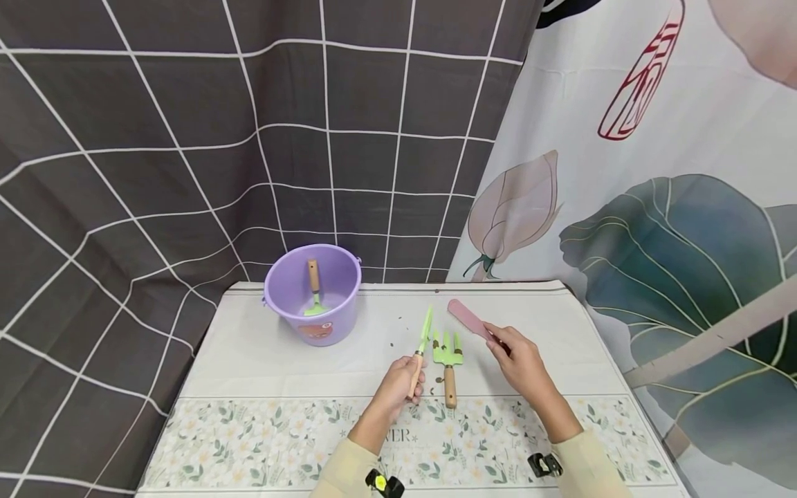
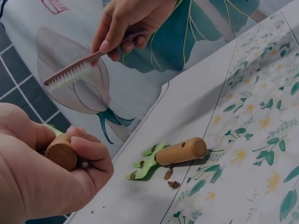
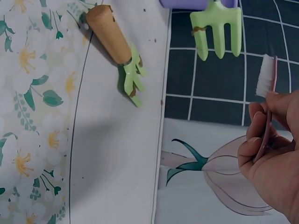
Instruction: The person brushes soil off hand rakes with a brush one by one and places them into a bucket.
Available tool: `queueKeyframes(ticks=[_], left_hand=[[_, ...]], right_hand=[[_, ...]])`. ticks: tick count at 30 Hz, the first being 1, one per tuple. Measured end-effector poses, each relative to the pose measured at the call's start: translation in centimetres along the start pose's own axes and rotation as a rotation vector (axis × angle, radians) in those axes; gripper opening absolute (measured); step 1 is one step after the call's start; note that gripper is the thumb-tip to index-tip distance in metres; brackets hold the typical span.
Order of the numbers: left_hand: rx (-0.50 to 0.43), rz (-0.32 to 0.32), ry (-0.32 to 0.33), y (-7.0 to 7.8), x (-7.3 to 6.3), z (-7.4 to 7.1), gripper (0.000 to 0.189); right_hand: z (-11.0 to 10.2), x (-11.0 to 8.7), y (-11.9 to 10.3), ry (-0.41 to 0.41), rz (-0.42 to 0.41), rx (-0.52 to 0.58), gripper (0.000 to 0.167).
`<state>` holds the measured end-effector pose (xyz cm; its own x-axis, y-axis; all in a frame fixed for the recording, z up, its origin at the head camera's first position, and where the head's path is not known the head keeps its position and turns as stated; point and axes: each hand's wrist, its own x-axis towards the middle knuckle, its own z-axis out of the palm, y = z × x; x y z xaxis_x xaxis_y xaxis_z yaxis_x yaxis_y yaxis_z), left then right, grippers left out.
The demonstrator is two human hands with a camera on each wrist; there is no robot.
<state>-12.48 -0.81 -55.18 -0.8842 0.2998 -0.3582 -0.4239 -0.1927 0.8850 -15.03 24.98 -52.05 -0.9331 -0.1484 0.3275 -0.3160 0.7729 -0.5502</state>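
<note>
My left hand (image 1: pixel 398 382) grips the wooden handle of a green garden fork (image 3: pixel 217 35), raised above the table, its tines pointing away from me. Brown dirt clings to one tine in the right wrist view. My right hand (image 1: pixel 521 363) holds a pink brush (image 1: pixel 468 318) by its handle; its white bristles (image 2: pixel 70 76) show in the left wrist view. Brush and held fork are apart. Between the hands, a second green fork (image 1: pixel 450 377) with a wooden handle lies on the table, with brown dirt on its tines.
A purple bucket (image 1: pixel 280 283) stands at the table's back left, with a green, wooden-handled tool (image 1: pixel 314 275) inside. Brown crumbs (image 2: pixel 173 185) lie by the second fork. A floral strip (image 1: pixel 249 443) crosses the white table's (image 1: pixel 236 353) front. Curtains (image 1: pixel 373 159) hang behind.
</note>
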Motion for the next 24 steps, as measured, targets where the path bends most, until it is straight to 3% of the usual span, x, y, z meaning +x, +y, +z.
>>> queueKeyframes(ticks=[6,13,20,24], left_hand=[[-0.065,-0.003,-0.044,-0.20,0.01,-0.23,0.043],[-0.164,-0.021,-0.039,-0.51,0.11,-0.15,0.046],[-0.192,-0.033,-0.032,-0.60,0.14,-0.05,0.021],[-0.183,-0.022,-0.028,-0.79,0.17,0.00,0.018]], right_hand=[[-0.08,-0.08,-0.20,-0.017,-0.028,0.010,0.036],[-0.13,-0.30,-0.36,-0.023,-0.046,0.016,0.036],[-0.05,-0.68,-0.54,-0.022,-0.079,-0.001,0.036],[0.18,-0.85,-0.77,-0.020,-0.125,-0.020,0.037]])
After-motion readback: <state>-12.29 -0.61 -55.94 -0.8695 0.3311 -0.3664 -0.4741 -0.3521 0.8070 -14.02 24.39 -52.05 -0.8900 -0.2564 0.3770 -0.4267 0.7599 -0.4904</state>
